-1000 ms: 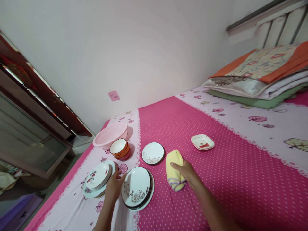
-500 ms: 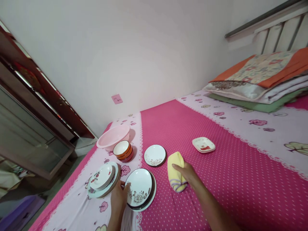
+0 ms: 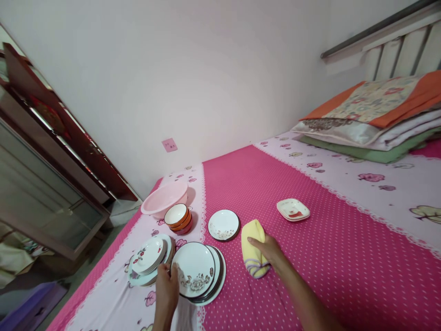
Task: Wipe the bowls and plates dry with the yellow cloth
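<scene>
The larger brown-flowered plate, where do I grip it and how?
Pinch the larger plate by its left rim, coming from the left, thumb above and fingers beneath. It lies off-centre, jutting left past the plates under it, so that thin edge should lift most easily. The left hand is at that rim.

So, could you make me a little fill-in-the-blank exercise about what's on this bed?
1. The person's ____ hand holds the edge of a flowered plate.
2. The other hand holds a ____ cloth.
3. The big basin behind the stacked bowls is ____ in colour.
4. As the person sees it, the squarish dishes lie to the ____ of the cloth.

Missing words: left; yellow; pink; right.
</scene>
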Action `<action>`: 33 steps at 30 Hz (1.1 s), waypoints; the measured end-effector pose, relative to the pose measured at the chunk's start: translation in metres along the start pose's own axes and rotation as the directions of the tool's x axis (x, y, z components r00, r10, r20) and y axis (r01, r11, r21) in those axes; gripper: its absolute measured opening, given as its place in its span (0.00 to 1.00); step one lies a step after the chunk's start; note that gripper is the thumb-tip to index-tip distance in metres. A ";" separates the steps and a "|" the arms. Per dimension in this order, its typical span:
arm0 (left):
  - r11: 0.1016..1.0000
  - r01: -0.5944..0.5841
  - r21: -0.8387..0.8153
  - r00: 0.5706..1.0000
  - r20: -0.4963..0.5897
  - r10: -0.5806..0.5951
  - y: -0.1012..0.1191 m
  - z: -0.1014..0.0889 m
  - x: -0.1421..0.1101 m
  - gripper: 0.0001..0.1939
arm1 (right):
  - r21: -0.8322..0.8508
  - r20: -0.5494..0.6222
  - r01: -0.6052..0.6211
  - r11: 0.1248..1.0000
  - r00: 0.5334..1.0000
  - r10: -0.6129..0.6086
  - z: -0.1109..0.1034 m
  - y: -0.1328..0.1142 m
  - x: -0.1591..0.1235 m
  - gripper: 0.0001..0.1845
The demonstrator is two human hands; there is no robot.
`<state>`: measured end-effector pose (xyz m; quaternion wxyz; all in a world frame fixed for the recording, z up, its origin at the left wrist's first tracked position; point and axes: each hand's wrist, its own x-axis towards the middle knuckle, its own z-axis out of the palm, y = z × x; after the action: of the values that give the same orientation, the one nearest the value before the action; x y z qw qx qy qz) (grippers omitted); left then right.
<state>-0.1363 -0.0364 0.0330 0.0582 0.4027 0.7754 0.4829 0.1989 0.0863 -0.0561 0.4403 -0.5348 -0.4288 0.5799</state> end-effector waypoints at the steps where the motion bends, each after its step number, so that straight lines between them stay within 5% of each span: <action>1: 0.998 0.034 -0.044 0.999 -0.010 -0.035 0.000 -0.002 -0.004 0.20 | -0.001 -0.003 0.008 1.000 1.000 -0.008 0.000 0.000 0.000 0.18; 5: 0.941 0.205 -0.268 0.979 0.064 -0.195 -0.002 -0.008 -0.033 0.20 | 0.025 0.009 0.041 0.999 0.999 -0.041 0.002 0.001 -0.002 0.25; 10: 0.458 0.566 -0.685 0.819 0.406 -0.405 -0.011 -0.012 -0.073 0.24 | 0.106 0.012 0.055 0.993 0.998 -0.056 0.001 0.000 -0.005 0.25; 13: 0.370 0.604 -0.706 0.793 0.488 -0.364 -0.015 -0.006 -0.081 0.26 | 0.168 -0.031 0.047 0.985 0.999 -0.042 -0.002 -0.002 -0.008 0.23; 15: 0.270 0.634 -0.725 0.772 0.576 -0.267 -0.013 -0.001 -0.081 0.25 | 0.219 -0.057 0.039 0.975 0.998 -0.027 -0.003 -0.004 -0.012 0.21; 18: 0.034 0.703 -0.710 0.701 0.701 0.130 -0.003 0.000 -0.084 0.25 | 0.317 -0.087 0.028 0.948 0.996 -0.001 -0.005 -0.007 -0.022 0.17; 20: -0.084 0.748 -0.658 0.627 0.659 0.415 0.009 -0.005 -0.090 0.29 | 0.395 -0.106 0.023 0.918 0.994 0.021 -0.007 -0.010 -0.032 0.15; 23: -0.167 0.769 -0.617 0.573 0.550 0.608 0.028 -0.013 -0.100 0.35 | 0.507 -0.114 0.004 0.862 0.991 0.063 -0.009 -0.016 -0.050 0.11; 28: -0.236 0.746 -0.623 0.634 0.555 0.538 0.036 -0.008 -0.113 0.36 | 0.614 -0.149 0.026 0.789 0.985 0.084 -0.007 -0.038 -0.084 0.14; 31: -0.218 0.686 -0.694 0.727 0.645 0.236 0.047 0.003 -0.111 0.26 | 0.601 -0.181 0.081 0.795 0.983 0.036 -0.007 -0.063 -0.108 0.27; 33: -0.207 0.671 -0.712 0.732 0.680 0.037 0.065 0.009 -0.106 0.21 | 0.557 -0.205 0.142 0.818 0.978 -0.030 -0.009 -0.082 -0.125 0.36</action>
<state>-0.0240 -0.0887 0.0478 0.6473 0.0973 0.1951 0.7304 0.2171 -0.0145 0.0534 0.6437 -0.4112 -0.2167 0.6080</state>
